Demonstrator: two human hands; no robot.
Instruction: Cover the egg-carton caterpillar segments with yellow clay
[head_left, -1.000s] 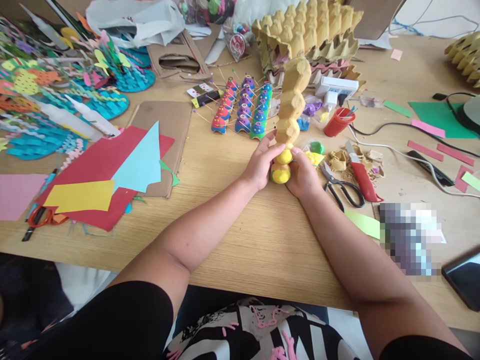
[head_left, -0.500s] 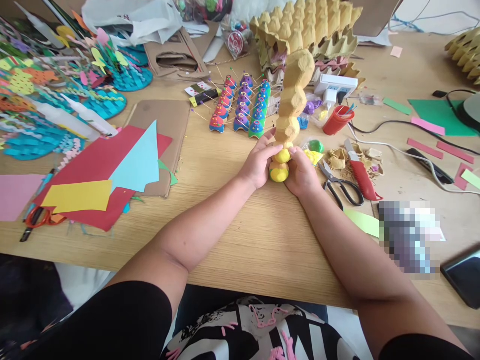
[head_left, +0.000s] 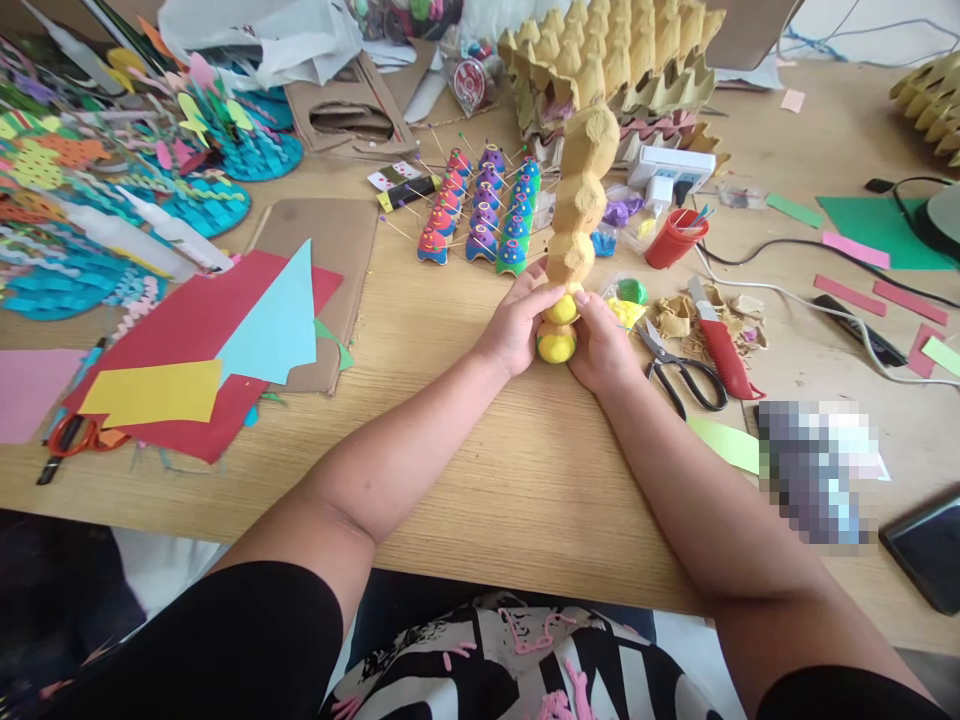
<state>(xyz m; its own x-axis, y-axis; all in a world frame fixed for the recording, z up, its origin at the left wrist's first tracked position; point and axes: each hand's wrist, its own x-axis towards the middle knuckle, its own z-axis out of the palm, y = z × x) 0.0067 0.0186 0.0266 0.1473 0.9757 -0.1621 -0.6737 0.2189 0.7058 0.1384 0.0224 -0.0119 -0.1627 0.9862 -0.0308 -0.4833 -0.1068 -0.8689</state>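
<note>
One broad stretch of wood grain on the tabletop [head_left: 487, 480] shows between the forearms, running from the near edge up to the held piece. This room is bounded on the left by red paper [head_left: 172, 330] and a cardboard sheet [head_left: 322, 230], and on the right by black-handled scissors [head_left: 686, 375] and a red-handled knife [head_left: 724, 345].

At the far end of that stretch, an egg-carton strip [head_left: 580, 205] is held between the two hands, its long axis reaching up and away from the body with a slight lean to the right. Its nearest bump is smooth yellow with green along the edge; the next is yellow too, and beyond it the bumps are bare tan pulp, rough and dented at the top. Whether its lower end touches the tabletop cannot be told.

The left hand [head_left: 514, 325] and right hand [head_left: 602, 345] are closed around the lower part from either side, thumbs at the second yellow bump, some fingers hidden behind.

Past the strip, three painted strips [head_left: 484, 205] stand in parallel rows to the left, a red cup [head_left: 671, 240] sits to the right, and stacked egg trays [head_left: 607, 60] rise farthest back.
</note>
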